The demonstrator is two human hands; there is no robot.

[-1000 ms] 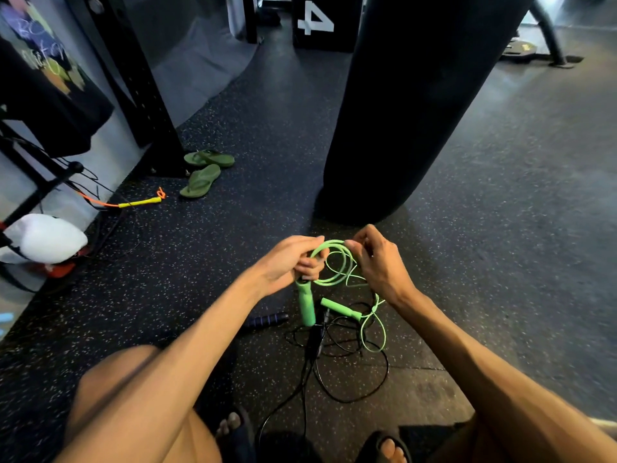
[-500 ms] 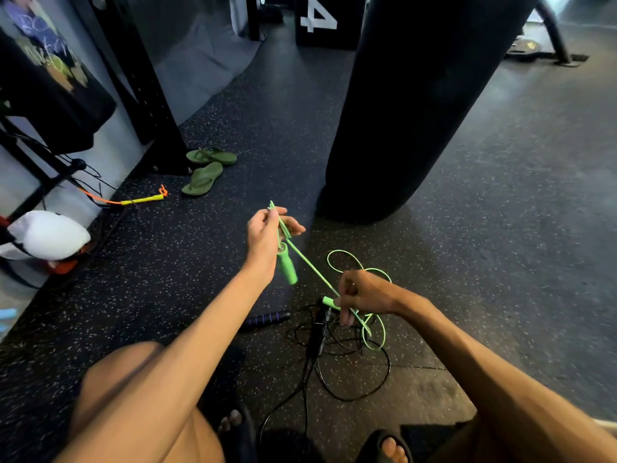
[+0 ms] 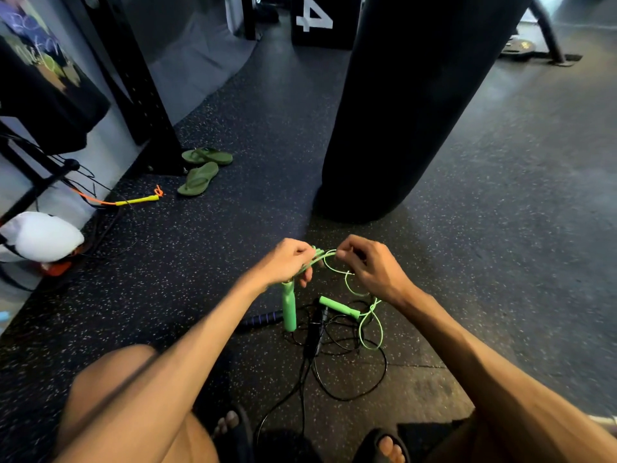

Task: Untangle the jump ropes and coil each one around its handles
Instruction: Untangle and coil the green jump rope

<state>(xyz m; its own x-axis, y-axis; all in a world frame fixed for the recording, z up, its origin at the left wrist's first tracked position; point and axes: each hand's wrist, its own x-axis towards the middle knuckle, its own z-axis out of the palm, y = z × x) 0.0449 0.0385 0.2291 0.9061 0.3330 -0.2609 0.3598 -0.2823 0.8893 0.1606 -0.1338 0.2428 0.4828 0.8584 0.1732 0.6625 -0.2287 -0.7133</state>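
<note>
My left hand (image 3: 287, 265) is closed around the top of a green jump rope handle (image 3: 289, 309), which hangs down from the fist, with a few loops of green cord bunched against it. My right hand (image 3: 369, 265) pinches the green cord (image 3: 347, 282) close beside the left hand. The second green handle (image 3: 339, 308) dangles lower, with cord loops trailing to the floor. Under them lies a black jump rope (image 3: 350, 389) in a loose tangle, its dark handle (image 3: 263, 319) on the floor to the left.
A big black punching bag (image 3: 410, 105) stands just beyond my hands. Green flip-flops (image 3: 200, 172) and a yellow-and-orange rope (image 3: 133, 200) lie at the left near a black rack post (image 3: 133, 78). A white bag (image 3: 41, 237) sits far left. My sandalled feet are at the bottom edge.
My hands were apart with the cord stretched between them; now they have come together, the left lowered and the right raised, with another loop of cord gathered at the left hand's handle.
</note>
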